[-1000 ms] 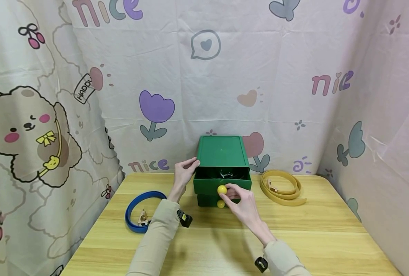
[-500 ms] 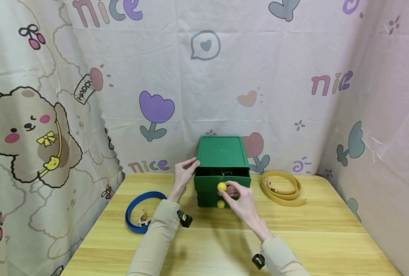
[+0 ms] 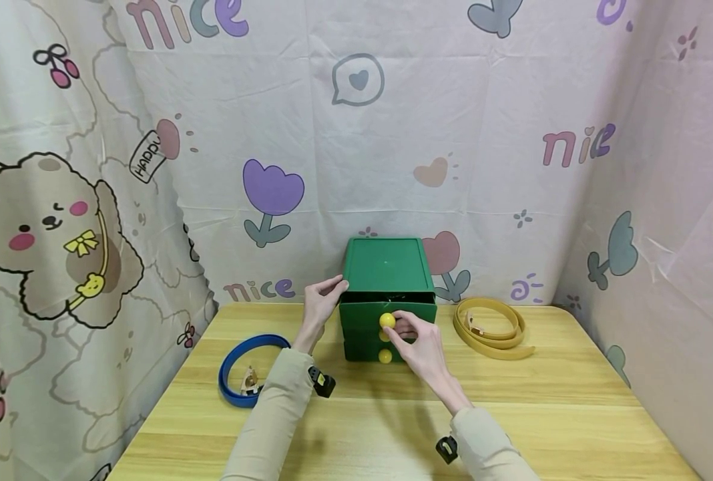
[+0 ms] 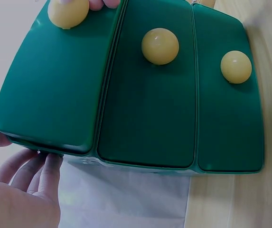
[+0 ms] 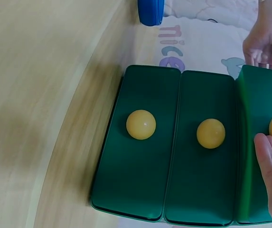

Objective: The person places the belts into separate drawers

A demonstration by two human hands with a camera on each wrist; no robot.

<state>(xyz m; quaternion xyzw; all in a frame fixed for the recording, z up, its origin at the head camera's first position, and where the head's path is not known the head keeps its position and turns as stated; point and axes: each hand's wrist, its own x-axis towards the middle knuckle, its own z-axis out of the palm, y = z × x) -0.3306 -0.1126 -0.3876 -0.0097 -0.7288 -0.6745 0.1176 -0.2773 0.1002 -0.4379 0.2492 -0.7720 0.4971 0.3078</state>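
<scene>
A green cabinet (image 3: 386,264) with three stacked drawers stands at the table's back middle. Its top drawer (image 3: 359,321) sticks out slightly, leaving a thin dark gap under the cabinet's top. My right hand (image 3: 421,344) pinches that drawer's round yellow knob (image 3: 387,321) between thumb and fingers. At the upper left edge, my left hand (image 3: 320,304) grips the cabinet, fingertips (image 4: 52,164) against its side. The middle knob (image 4: 160,46) and bottom knob (image 4: 236,66) sit on drawer fronts flush with the frame. The top drawer's contents are nearly all hidden.
Left of the cabinet lies a coiled blue belt (image 3: 229,384) with a gold-coloured buckle, partly behind the left sleeve (image 3: 281,401). A coiled yellow belt (image 3: 503,342) lies to the right. Printed cloth (image 3: 356,147) hangs behind the wooden table (image 3: 543,414).
My right hand has moved inward with the knob, and the top drawer has slid most of the way into the cabinet. The middle knob has come into view. My left hand stays put.
</scene>
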